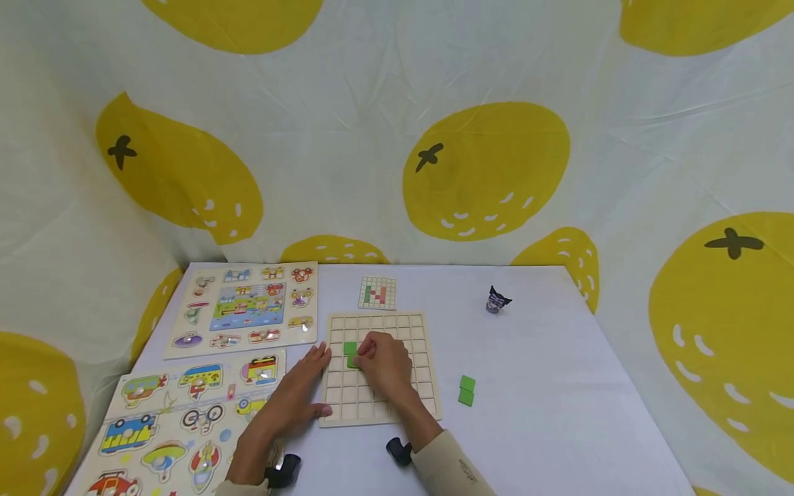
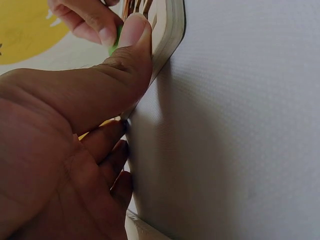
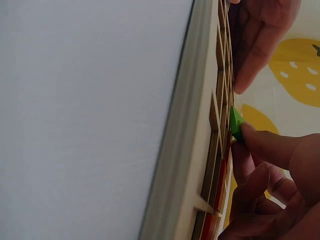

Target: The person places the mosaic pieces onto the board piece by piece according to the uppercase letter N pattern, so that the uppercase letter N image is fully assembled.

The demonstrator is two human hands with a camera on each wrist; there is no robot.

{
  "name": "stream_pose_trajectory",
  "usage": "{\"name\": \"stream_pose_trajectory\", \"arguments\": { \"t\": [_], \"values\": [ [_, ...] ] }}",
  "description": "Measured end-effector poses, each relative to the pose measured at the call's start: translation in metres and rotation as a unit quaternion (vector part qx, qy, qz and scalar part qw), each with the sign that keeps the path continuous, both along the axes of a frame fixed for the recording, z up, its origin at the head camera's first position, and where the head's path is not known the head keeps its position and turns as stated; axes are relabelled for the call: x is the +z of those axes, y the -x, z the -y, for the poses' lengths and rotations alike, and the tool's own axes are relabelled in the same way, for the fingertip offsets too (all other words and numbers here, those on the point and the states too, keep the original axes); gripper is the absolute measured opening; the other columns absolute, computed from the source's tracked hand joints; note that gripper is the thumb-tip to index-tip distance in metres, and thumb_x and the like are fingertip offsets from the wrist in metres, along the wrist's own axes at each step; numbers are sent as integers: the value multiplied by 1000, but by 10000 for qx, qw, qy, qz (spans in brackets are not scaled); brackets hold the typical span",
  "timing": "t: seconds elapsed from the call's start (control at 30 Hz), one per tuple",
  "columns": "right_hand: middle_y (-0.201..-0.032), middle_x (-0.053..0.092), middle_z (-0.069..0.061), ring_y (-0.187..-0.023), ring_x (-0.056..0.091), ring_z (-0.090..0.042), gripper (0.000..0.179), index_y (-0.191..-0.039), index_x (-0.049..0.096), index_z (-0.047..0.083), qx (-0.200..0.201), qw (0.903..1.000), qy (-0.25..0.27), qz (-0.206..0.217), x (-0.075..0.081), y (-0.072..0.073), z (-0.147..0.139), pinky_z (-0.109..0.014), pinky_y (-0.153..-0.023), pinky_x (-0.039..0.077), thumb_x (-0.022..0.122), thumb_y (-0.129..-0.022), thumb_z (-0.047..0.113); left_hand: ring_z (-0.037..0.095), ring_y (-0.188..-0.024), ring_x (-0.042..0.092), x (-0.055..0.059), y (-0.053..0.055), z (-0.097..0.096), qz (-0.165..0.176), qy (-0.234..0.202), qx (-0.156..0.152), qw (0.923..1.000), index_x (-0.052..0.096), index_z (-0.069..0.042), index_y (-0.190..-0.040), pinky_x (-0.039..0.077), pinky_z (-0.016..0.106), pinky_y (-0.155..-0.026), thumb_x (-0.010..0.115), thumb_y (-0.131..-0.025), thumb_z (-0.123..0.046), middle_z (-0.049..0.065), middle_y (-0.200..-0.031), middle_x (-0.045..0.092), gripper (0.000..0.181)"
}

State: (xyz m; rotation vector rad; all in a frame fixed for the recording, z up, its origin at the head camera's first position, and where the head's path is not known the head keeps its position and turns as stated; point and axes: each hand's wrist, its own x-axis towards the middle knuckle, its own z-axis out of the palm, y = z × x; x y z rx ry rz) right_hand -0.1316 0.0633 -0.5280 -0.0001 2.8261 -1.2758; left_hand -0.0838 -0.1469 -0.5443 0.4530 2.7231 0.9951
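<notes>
A wooden grid board (image 1: 378,416) lies in the middle of the table in the head view. My right hand (image 1: 387,366) pinches a green square tile (image 3: 236,123) between thumb and fingers, tilted at the board's surface. Just above it, another green tile (image 1: 350,348) sits in a cell. Red tiles (image 3: 220,185) show in the board in the right wrist view; from the head they are hidden under my right hand. My left hand (image 1: 296,391), fingers extended, rests against the board's left edge, its thumb (image 2: 134,35) touching the near left corner.
Two loose green tiles (image 1: 467,391) lie right of the board. Behind it is a small pattern card (image 1: 377,293) with green and red squares. Two picture puzzle boards (image 1: 180,331) fill the table's left side. A small dark figurine (image 1: 495,301) stands at the back right.
</notes>
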Motion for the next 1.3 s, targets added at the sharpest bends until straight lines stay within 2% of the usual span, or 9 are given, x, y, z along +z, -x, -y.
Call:
{"name": "stream_pose_trajectory", "arguments": {
  "t": [0.3, 0.5, 0.67, 0.87, 1.0, 1.3],
  "values": [
    [-64, 62, 11, -62, 56, -7, 25, -74, 67, 22, 36, 9993, -371, 95, 5, 1, 11, -26, -56, 40, 90, -84, 18, 37, -167, 13, 0, 0, 1, 70, 108, -13, 9999, 28, -7, -168, 18, 61, -134, 93, -80, -19, 11, -179, 19, 110],
    [-62, 60, 10, -62, 55, -9, 24, -71, 70, 23, 128, 9979, -634, 88, 3, 0, 13, -26, -54, 41, 88, -84, 14, 37, -167, 14, 1, -1, 1, 42, 81, -48, 9999, 27, -7, -168, 18, 61, -133, 92, -80, -19, 11, -179, 19, 110],
    [-67, 61, 11, -66, 55, -7, 18, -77, 74, 22, 313, 9978, -582, 83, 4, 0, 9, -26, -58, 41, 91, -80, 15, 38, -167, 14, 2, -1, 1, 10, 81, -62, 9999, 27, -7, -168, 19, 61, -133, 92, -80, -19, 12, -178, 20, 110],
    [-75, 66, 11, -71, 57, -6, 16, -91, 79, 20, 579, 9980, -256, 82, 8, -6, -5, -26, -60, 43, 91, -81, 16, 37, -167, 14, 2, 0, 0, 27, 90, -54, 9999, 27, -8, -169, 20, 62, -133, 92, -81, -20, 11, -179, 20, 110],
    [-81, 71, 9, -74, 59, -7, 18, -96, 79, 20, 419, 9990, -128, 95, 12, -12, -16, -27, -64, 45, 90, -82, 18, 37, -167, 14, 3, 0, -1, 60, 90, -44, 9999, 27, -8, -169, 20, 63, -133, 92, -81, -20, 11, -179, 19, 109],
    [-94, 72, 0, -81, 57, -17, 24, -104, 79, 21, -221, 9988, 355, 271, 23, -28, -52, -26, -59, 48, 91, -83, 19, 38, -167, 14, 5, 0, -1, 80, 132, -39, 9999, 27, -7, -168, 19, 62, -133, 92, -81, -17, 12, -178, 20, 110]
  ]
}}
